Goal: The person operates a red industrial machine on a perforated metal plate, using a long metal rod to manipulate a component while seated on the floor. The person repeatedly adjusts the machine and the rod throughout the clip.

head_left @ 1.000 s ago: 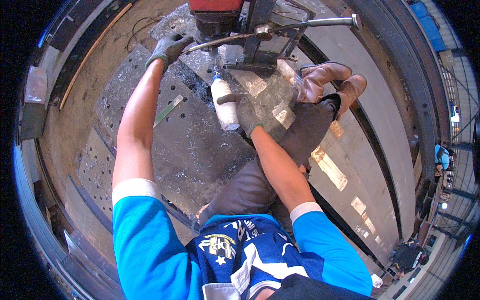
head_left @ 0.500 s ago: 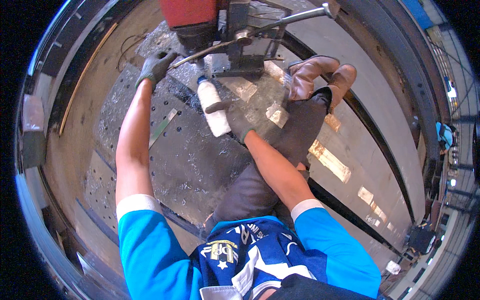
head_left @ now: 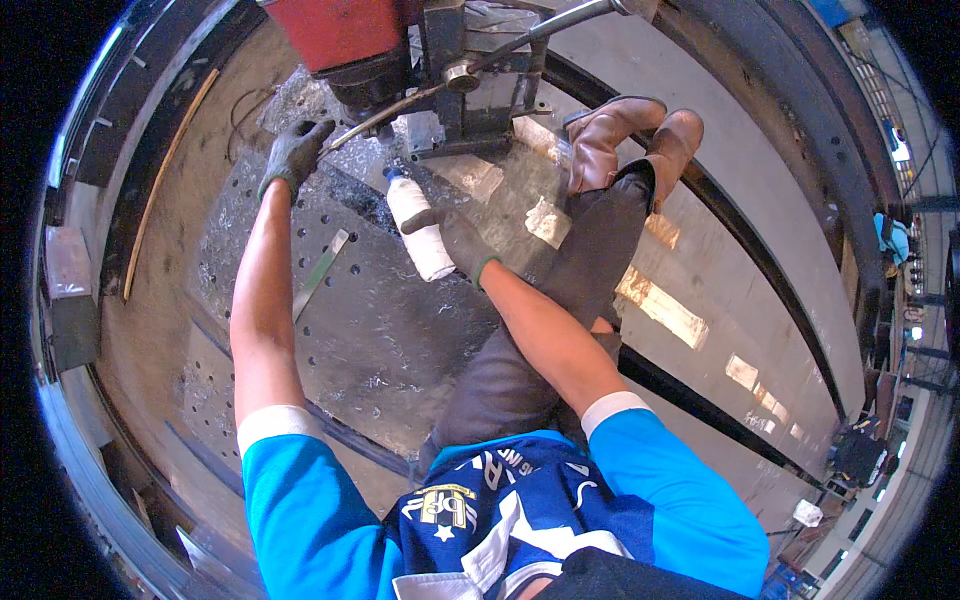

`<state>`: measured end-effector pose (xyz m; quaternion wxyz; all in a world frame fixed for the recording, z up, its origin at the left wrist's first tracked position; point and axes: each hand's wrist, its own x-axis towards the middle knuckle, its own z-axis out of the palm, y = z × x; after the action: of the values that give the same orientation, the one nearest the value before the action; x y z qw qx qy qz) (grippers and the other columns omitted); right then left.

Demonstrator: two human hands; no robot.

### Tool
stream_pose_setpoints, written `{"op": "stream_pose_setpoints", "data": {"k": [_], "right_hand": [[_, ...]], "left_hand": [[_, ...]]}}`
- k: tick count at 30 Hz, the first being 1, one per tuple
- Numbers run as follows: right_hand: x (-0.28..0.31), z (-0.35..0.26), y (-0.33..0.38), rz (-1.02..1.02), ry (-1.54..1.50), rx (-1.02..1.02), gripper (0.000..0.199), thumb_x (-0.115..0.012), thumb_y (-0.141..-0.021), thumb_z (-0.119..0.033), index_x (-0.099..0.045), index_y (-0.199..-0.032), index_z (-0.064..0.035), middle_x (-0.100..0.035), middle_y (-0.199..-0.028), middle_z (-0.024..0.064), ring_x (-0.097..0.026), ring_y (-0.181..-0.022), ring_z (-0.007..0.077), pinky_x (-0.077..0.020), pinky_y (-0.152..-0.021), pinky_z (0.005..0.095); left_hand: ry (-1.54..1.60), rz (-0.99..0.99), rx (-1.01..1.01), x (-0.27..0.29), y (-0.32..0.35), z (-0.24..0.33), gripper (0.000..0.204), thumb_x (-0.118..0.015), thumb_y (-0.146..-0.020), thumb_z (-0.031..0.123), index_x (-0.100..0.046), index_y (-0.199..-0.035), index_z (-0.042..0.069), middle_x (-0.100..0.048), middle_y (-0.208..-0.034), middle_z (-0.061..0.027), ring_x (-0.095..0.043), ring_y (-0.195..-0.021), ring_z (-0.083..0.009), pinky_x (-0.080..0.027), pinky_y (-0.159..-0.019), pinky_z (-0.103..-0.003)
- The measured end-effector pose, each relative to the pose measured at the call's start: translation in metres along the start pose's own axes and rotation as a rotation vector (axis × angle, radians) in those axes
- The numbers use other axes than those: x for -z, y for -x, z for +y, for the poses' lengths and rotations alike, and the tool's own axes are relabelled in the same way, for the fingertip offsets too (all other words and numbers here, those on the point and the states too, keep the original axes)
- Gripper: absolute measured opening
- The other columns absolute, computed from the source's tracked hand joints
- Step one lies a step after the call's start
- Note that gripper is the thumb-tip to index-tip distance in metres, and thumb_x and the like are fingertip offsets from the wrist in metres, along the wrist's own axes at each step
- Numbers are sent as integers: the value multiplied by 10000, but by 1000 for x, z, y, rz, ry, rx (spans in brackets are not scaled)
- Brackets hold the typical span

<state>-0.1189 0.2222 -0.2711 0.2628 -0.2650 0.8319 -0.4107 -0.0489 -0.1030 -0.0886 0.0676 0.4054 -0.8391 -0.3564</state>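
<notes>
My right hand (head_left: 455, 240), in a grey work glove, is closed around a white plastic bottle (head_left: 418, 240) with a blue cap. The bottle lies tilted, its cap end toward the base of a red-bodied drill machine (head_left: 335, 35). My left hand (head_left: 297, 157), also gloved, is beside the end of the machine's long metal lever (head_left: 385, 112). Its fingers are stretched out and apart, and whether they touch the lever is unclear. Below the machine is a dark steel plate (head_left: 375, 320) with drilled holes and scattered metal shavings.
A flat greenish metal strip (head_left: 320, 275) lies on the plate. My crossed legs and brown boots (head_left: 600, 145) rest to the right, over large steel plates with long dark gaps. A thin cable (head_left: 240, 120) curls at the far left, near a long thin rod (head_left: 165, 190).
The whole view has shifted slightly, so the machine sits farther left. My right hand still holds the bottle near the machine, and my left hand stays beside the lever's end.
</notes>
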Motion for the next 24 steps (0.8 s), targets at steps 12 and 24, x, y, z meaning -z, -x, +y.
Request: {"op": "stream_pose_setpoints", "data": {"k": [12, 24], "right_hand": [[-20, 16, -8, 258, 350, 84, 565, -328, -1111, -315, -834, -1084, -67, -793, -1066, 156, -732, -930, 273, -571, -924, 414], [1, -9, 0, -30, -56, -86, 544, -303, -1111, -307, -793, -1170, -78, -754, -1180, 260, -706, -1117, 402, -523, -1014, 498]], "left_hand": [[-2, -7, -3, -4, -11, -16, 614, -693, -957, 617, -776, -1226, 71, -761, -929, -93, -694, -737, -206, -534, -679, -380], [98, -17, -5, -10, -18, -24, 614, -678, -957, 622, -782, -1182, 60, -727, -879, -72, -643, -717, -185, -494, -651, -368]]}}
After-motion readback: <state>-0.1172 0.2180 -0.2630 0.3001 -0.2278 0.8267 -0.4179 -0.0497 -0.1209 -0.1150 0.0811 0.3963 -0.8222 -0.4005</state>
